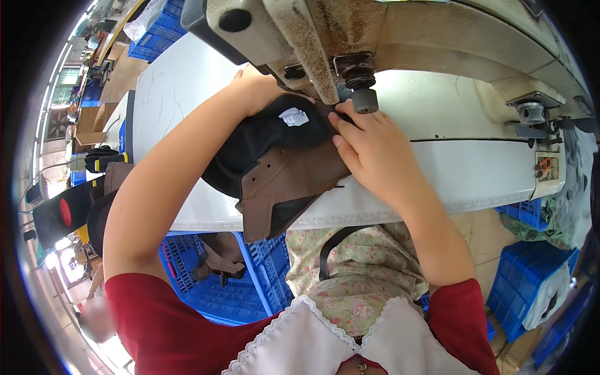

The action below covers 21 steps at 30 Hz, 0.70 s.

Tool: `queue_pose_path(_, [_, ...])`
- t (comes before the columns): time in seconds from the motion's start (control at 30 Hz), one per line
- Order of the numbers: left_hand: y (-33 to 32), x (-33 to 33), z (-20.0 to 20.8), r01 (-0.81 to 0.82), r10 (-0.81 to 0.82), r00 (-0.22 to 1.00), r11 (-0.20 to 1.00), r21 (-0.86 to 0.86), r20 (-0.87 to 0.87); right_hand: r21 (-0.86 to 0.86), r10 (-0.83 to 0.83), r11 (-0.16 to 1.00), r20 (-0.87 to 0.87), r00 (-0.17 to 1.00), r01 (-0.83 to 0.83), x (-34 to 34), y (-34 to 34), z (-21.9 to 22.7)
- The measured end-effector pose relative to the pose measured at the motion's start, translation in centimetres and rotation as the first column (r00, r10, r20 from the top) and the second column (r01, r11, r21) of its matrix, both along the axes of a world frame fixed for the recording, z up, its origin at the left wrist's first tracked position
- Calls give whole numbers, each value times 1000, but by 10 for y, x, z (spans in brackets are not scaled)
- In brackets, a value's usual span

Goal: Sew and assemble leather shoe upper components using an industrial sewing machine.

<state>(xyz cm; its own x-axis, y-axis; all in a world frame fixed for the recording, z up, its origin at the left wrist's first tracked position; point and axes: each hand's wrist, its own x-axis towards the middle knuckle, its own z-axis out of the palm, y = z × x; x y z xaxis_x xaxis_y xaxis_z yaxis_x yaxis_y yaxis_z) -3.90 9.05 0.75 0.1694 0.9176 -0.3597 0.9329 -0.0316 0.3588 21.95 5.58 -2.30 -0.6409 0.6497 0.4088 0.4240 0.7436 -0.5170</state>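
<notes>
A shoe upper of brown stitched leather (pixel 284 175) with a black lining and a small white label lies at the front edge of the white sewing table, under the head of a sewing machine (pixel 356 37). My left hand (pixel 259 89) reaches around its far left side and grips it there; the machine head and the black lining hide most of those fingers. On the other side, my right hand (pixel 375 147) pinches the upper's right edge close beneath the needle area, fingers bent. The stitching point itself is hidden. A brown flap hangs over the table edge toward me.
Below the table at left stands a blue plastic crate (pixel 262 269) with brown pieces inside. More blue crates (pixel 522 287) are on the floor at right. The machine's arm spans the table's far side. Black and brown pieces (pixel 69 212) are stacked at far left.
</notes>
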Motion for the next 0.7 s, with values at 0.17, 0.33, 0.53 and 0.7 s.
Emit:
queue_pose_path(0.17, [5,-12,-26,-157,159,981,987,-20,114,14,0,1000,19,1000,0,-2,3,-4])
queue_pose_path(0.33, [2,-12,-32,-156,155,986,988,9,54,-36,35,999,13,999,-35,0,11,1])
queue_pose_path(0.53, [17,-22,-37,-143,144,989,989,42,-34,-87,72,994,-6,997,-72,0,15,4])
queue_pose_path(0.7, [20,-29,-47,-129,136,986,989,70,-100,-38,58,998,38,998,-57,1,16,3])
